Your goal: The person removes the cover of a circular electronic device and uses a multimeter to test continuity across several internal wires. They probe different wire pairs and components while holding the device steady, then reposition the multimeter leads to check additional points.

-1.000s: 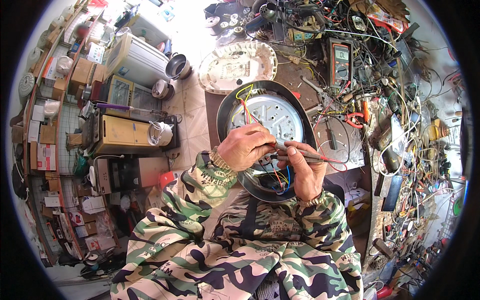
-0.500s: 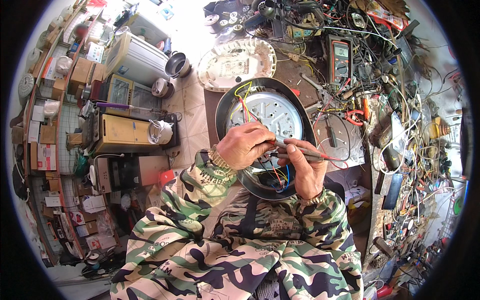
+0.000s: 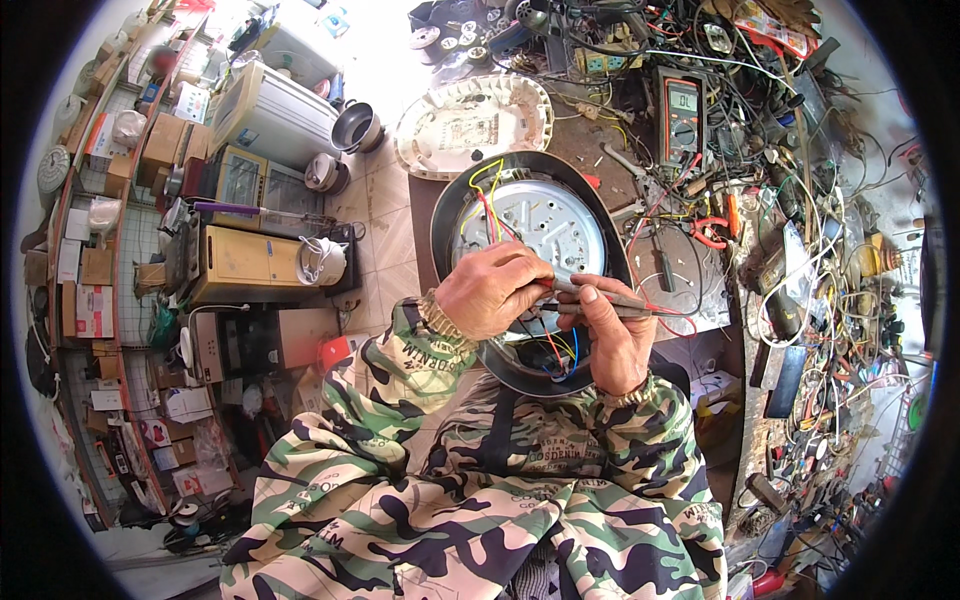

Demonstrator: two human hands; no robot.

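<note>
Over an open round appliance base (image 3: 443,225) with a dark rim, both hands meet. My left hand (image 3: 492,292) is closed, its thumb and fingertips pinching what looks like a red wire, largely covered by the fingers. My right hand (image 3: 615,335) is closed around two multimeter test probes (image 3: 625,302), which lie side by side and point toward the left fingertips. Whether their tips touch the wire is hard to see. A silvery metal plate (image 3: 555,228) sits inside the base. Red and yellow wires (image 3: 487,195) rise at its upper left; a blue wire (image 3: 574,365) bends below the hands.
A multimeter (image 3: 683,115) lies on the cluttered bench beyond, near red-handled pliers (image 3: 712,232) and tangled cables. An off-white plastic cover (image 3: 430,130) rests behind the base. Left of me stand yellow appliances (image 3: 250,265) and a dark pot (image 3: 357,130) on the tiled floor (image 3: 385,210).
Little differs: the probes in my right hand have tilted slightly, and the base has shifted a touch. Both hands keep their grip.
</note>
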